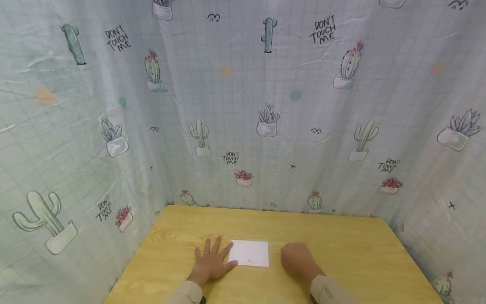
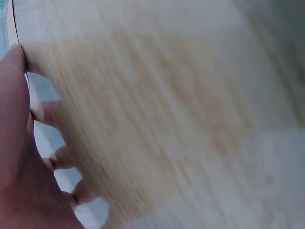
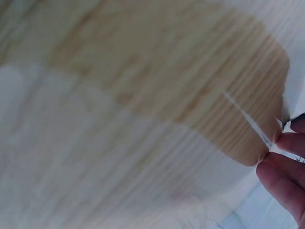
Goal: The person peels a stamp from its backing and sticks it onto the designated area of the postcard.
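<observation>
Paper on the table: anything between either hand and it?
Nothing visible. The white paper lies flat on the wooden table. The left hand rests spread, fingertips at its left edge; the right hand sits just right of it, only bare tabletop between.

wooden table [image 1: 341,257] bears 1 white paper [image 1: 249,253], seemingly flat.

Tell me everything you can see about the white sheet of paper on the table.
The white paper is a small rectangular sheet lying flat on the wooden table, near its front edge, between the two hands. It looks thin and unfolded, with a tiny faint mark near its lower edge, too small to read. The left hand lies flat with spread fingers, its fingertips touching the sheet's left edge. The right hand rests just to the right of it; whether it touches the paper cannot be told.
</observation>
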The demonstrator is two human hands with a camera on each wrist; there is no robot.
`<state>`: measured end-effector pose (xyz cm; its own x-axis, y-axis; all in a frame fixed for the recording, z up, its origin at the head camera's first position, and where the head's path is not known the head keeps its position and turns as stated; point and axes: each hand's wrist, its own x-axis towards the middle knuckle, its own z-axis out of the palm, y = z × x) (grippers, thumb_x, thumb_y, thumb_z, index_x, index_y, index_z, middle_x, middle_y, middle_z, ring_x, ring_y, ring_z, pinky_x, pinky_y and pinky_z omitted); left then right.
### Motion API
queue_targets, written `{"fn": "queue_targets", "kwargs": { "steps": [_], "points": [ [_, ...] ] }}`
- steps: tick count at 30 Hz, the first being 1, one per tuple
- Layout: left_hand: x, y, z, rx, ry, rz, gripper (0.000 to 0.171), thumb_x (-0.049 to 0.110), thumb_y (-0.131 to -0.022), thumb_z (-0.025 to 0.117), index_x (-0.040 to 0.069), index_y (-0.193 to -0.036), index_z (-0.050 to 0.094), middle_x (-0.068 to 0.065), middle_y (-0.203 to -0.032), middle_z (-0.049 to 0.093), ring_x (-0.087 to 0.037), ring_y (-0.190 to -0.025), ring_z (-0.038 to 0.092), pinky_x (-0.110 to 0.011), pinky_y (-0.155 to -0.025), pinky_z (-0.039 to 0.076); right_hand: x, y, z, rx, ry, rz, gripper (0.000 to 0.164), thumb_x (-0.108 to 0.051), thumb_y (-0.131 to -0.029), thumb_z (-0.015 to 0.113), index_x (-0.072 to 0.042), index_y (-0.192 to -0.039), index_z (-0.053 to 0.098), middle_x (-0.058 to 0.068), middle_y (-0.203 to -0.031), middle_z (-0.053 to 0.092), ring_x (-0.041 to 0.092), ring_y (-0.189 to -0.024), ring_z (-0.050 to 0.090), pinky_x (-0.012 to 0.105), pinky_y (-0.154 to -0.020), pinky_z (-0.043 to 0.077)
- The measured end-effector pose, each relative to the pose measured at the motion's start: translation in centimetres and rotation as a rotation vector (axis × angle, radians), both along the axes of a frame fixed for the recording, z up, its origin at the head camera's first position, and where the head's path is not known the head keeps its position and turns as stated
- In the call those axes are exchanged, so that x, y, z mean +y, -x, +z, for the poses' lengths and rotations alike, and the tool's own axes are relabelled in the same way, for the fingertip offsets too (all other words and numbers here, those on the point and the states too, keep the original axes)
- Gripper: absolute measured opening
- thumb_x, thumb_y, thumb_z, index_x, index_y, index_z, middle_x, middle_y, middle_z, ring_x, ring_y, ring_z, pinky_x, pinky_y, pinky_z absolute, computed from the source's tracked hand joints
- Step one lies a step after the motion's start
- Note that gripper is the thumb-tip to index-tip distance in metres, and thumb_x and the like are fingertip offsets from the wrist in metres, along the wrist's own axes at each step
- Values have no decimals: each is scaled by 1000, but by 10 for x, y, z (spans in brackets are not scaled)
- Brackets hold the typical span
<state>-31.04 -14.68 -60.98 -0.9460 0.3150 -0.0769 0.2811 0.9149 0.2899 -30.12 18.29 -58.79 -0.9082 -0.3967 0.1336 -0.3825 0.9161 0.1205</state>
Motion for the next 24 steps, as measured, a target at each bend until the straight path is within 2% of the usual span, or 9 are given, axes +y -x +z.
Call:
{"fn": "queue_targets", "kwargs": {
  "steps": [3,9,15,20,24],
  "points": [
    [0,2,-7,2,5,8,80,87,-93,32,47,-162,31,-13,-176,16,-58,-158,11,-91,-111,4,0,-1,-2,10,-4,-7,25,-17,-92,66,-11,-68,61,0,-61,50,17,-55,43,40,-55,50],
    [0,0,-10,-2,-2,14,80,87,-93,33,46,-162,32,-13,-176,18,-57,-158,12,-91,-112,4,-1,-3,-8,43,-25,-24,20,-14,-90,66,-9,-71,63,1,-60,52,18,-54,45,40,-55,52],
    [1,-2,0,-4,-15,10,79,84,-94,38,43,-162,33,-15,-175,21,-57,-158,13,-90,-112,3,-2,0,-9,46,-39,-45,17,-15,-92,66,-7,-77,65,4,-65,58,19,-56,50,41,-58,54],
    [2,-3,1,-24,-7,12,79,84,-95,36,44,-162,32,-14,-176,17,-57,-158,10,-90,-112,1,0,0,-8,65,83,-17,23,-20,-98,66,-11,-77,63,2,-66,58,20,-57,55,40,-56,52],
    [2,-3,5,-32,-9,15,78,81,-96,41,40,-162,34,-14,-175,19,-56,-159,11,-90,-113,3,4,-1,-5,77,242,-3,22,-19,-99,69,-15,-78,64,-5,-69,56,14,-62,54,35,-61,53]
  ]
}}
